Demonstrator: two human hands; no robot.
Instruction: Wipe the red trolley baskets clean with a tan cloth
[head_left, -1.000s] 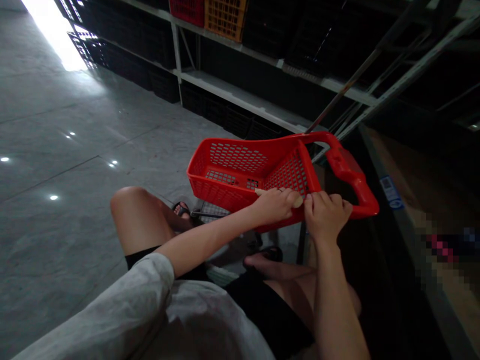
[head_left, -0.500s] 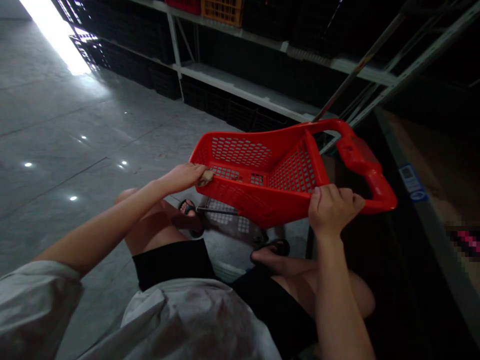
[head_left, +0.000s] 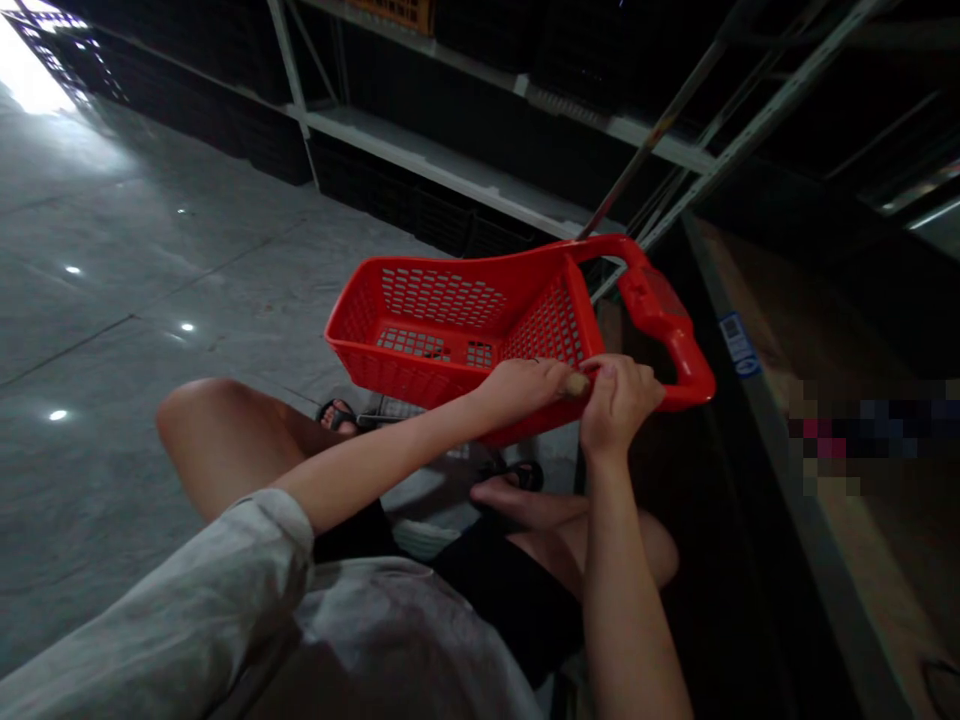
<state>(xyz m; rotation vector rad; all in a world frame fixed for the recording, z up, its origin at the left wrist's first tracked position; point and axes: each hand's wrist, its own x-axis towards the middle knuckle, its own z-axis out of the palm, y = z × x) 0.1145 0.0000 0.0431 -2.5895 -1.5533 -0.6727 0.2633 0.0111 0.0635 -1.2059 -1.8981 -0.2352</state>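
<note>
A red plastic shopping cart basket [head_left: 442, 290] with perforated walls stands in front of my knees, its looped handle [head_left: 694, 355] toward the right. Along the near rim, my left hand [head_left: 529, 385] is closed on a small tan rag [head_left: 576, 386], pressed against the rim close to the handle end. The rag is mostly hidden under the fingers. Just right of it, my right hand [head_left: 621, 400] grips the near rear corner of the basket with fingers wrapped over the rim. The two hands are almost touching.
Behind the cart runs a metal shelf rack [head_left: 420, 155] with dark crates [head_left: 442, 215] beneath. A long pole [head_left: 637, 160] leans there. To the right is a dark ledge with a blue-and-white label [head_left: 739, 345]. Grey tiled floor [head_left: 97, 270] spreads to the left.
My left hand has slid the rag along the near rim from the basket's front corner to beside my right hand. My right hand keeps its grip. The view has shifted right.
</note>
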